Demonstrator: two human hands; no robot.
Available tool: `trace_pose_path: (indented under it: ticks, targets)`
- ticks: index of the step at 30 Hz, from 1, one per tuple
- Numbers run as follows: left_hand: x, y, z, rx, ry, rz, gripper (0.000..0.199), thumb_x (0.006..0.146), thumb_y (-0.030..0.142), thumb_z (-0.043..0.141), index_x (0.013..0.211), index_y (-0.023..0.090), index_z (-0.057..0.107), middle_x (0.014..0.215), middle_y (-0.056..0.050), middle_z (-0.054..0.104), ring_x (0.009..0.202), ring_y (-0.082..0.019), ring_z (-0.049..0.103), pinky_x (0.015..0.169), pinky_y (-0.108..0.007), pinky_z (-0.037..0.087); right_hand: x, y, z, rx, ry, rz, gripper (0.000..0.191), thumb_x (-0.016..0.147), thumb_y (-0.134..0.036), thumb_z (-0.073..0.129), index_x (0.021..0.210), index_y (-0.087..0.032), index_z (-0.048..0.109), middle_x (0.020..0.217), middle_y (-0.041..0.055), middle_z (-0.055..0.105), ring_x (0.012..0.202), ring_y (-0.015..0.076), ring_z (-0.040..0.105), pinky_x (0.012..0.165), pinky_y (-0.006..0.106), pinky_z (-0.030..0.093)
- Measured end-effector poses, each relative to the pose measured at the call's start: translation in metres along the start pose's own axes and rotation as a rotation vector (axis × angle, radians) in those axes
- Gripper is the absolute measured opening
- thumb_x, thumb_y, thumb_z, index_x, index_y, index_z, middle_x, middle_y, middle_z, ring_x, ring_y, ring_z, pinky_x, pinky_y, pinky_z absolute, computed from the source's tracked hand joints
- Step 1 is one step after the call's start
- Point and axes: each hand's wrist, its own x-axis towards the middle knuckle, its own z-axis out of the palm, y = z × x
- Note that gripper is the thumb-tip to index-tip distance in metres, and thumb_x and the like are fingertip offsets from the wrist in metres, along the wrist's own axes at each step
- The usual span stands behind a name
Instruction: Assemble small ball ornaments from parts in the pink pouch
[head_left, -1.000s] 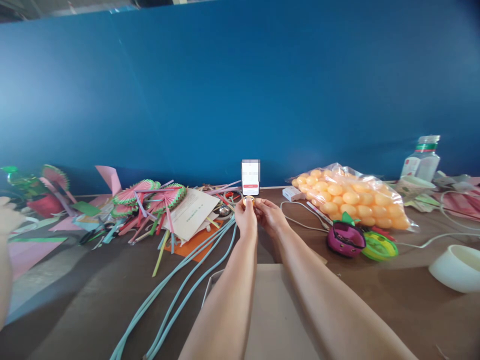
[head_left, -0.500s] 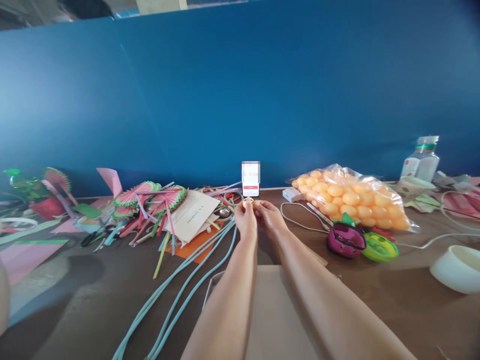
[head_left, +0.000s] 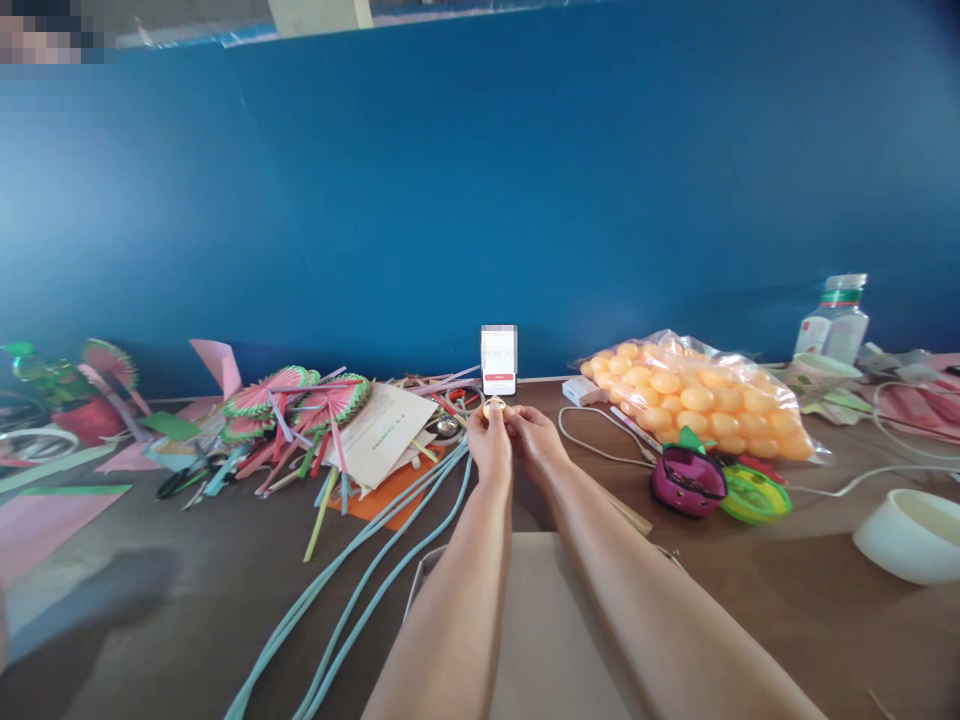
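Pinching a small orange ball [head_left: 495, 406] between both sets of fingers [head_left: 501, 413], held up off the counter [head_left: 750, 600] at arm's reach. Left hand [head_left: 489, 445] is closing thumb and forefinger on one side of it, right hand [head_left: 536, 440] is closing on the other; both are shut on the ball, likely so each side is braced while they are working on it. Too small to tell what exactly the fingers are doing to it. Ball is sitting just in front of the phone [head_left: 499, 360], which is standing upright against the blue wall [head_left: 480, 180], probably propped so its screen stays readable. Right of the hands, a bag of orange balls [head_left: 697, 395] is lying within reach, with a purple piece [head_left: 688, 480] and green piece [head_left: 754, 493] beside it. Left, blue cords [head_left: 360, 570] are running past paper fans [head_left: 300, 395] and strips. A white bowl [head_left: 907, 520] is sitting far right.
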Motion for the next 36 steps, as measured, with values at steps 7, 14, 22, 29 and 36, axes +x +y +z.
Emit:
trace_pose_path:
  ticks: [7,14,22,29,36]
  targets:
    - [-0.002,0.002,0.001,0.008,-0.014,0.009,0.036,0.076,0.048,0.062,0.083,0.013,0.064,0.076,-0.007,0.064,0.072,-0.018,0.06,0.066,-0.028,0.045,0.002,-0.001,-0.004,0.012,-0.006,0.043,0.032,0.054,-0.036,0.082,0.068,-0.017,0.06,0.054,-0.003,0.052,0.051,0.0095,0.045,0.051,0.023,0.04]
    - [-0.003,0.005,0.001,0.025,-0.005,0.019,0.033,0.078,0.045,0.059,0.083,0.013,0.065,0.077,-0.007,0.064,0.071,-0.018,0.059,0.066,-0.028,0.045,0.001,-0.001,-0.002,-0.003,0.02,0.04,0.034,0.054,-0.037,0.083,0.068,-0.018,0.058,0.054,-0.0037,0.052,0.051,0.0093,0.047,0.05,0.022,0.04]
    - [-0.005,0.006,0.004,-0.148,-0.071,-0.116,0.034,0.076,0.046,0.061,0.081,0.013,0.067,0.066,-0.004,0.063,0.06,-0.015,0.059,0.059,-0.027,0.046,0.001,-0.005,-0.002,0.096,0.028,0.05,0.029,0.066,-0.034,0.079,0.071,-0.019,0.054,0.054,-0.0048,0.047,0.048,0.0084,0.04,0.048,0.022,0.042]
    - [-0.005,0.006,0.004,-0.156,-0.063,-0.146,0.038,0.072,0.049,0.065,0.081,0.012,0.069,0.069,-0.006,0.065,0.058,-0.014,0.059,0.056,-0.026,0.046,0.001,-0.007,-0.001,0.119,0.072,0.082,0.029,0.069,-0.035,0.078,0.066,-0.019,0.054,0.058,-0.0032,0.051,0.048,0.0086,0.041,0.049,0.023,0.044]
    - [0.004,-0.009,-0.002,-0.028,-0.044,-0.054,0.042,0.073,0.053,0.064,0.087,0.013,0.071,0.071,-0.005,0.065,0.065,-0.017,0.061,0.06,-0.028,0.047,0.0,-0.006,-0.001,-0.016,-0.038,0.105,0.031,0.068,-0.039,0.08,0.08,-0.015,0.065,0.061,-0.0003,0.059,0.05,0.009,0.05,0.049,0.02,0.043]
